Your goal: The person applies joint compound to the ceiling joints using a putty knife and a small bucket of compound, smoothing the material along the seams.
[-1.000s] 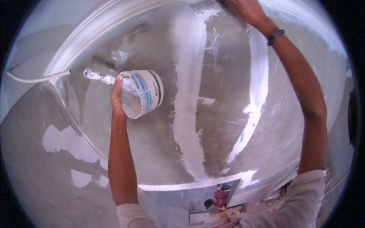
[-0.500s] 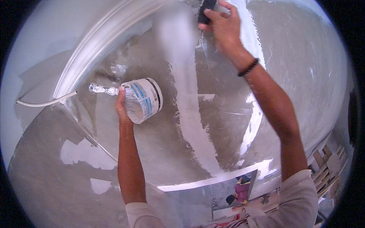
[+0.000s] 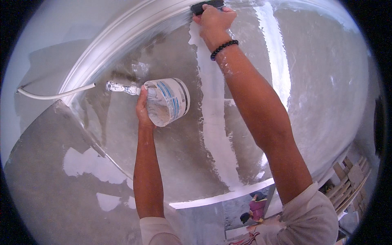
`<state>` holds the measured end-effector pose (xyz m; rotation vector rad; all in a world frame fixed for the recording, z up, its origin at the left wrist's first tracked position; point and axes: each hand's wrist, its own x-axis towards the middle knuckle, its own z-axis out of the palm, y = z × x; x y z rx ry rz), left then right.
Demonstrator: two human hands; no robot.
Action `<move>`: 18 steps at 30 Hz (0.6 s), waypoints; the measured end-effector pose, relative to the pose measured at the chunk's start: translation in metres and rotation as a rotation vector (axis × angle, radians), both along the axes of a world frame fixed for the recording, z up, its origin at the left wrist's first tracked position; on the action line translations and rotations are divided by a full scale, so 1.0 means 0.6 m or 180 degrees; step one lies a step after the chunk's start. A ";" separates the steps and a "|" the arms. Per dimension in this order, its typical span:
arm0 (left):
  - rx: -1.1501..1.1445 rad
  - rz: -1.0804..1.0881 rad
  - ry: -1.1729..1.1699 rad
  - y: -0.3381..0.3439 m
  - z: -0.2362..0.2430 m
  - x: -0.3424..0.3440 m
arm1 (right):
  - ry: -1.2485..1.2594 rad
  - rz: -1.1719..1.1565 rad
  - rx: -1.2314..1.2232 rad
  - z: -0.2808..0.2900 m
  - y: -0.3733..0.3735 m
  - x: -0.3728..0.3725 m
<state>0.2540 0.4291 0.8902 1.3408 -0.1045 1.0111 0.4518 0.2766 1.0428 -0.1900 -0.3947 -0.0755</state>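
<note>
My left hand (image 3: 143,109) grips the rim of a tilted white plastic bucket (image 3: 179,100) with blue stripes, its inside smeared with white filler. A white-caked tool handle (image 3: 121,87) sticks out over the bucket's rim beside my thumb. Up at the top, my right hand (image 3: 215,22) is closed round a wide black-handled scraper (image 3: 206,6), held against the top end of a white filler strip (image 3: 214,130) close to the moulding. The scraper's blade is hardly visible. A dark bead bracelet circles my right wrist.
White moulding (image 3: 92,65) curves along the upper left of the grey plastered surface (image 3: 171,151). A bent white pipe (image 3: 57,97) juts out at the left. A second white strip (image 3: 277,53) runs on the right. Below, a person in purple (image 3: 257,209) and stacked wooden boards (image 3: 347,183) are visible.
My right hand has swung left with the scraper, from beside the filler strip to its top end, and the scraper has turned crosswise. The bucket sits slightly higher and farther right in view.
</note>
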 end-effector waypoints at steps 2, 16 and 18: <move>-0.0015 -0.0070 -0.0009 -0.009 0.005 0.008 | 0.0010 0.0001 -0.0101 -0.004 0.023 -0.003; -0.0143 -0.0041 0.0045 -0.015 0.012 0.003 | -0.0358 -0.0035 0.0389 -0.053 -0.016 0.060; -0.0047 -0.0072 0.0036 -0.016 0.014 0.006 | -0.0398 0.0055 0.0375 -0.039 -0.025 0.076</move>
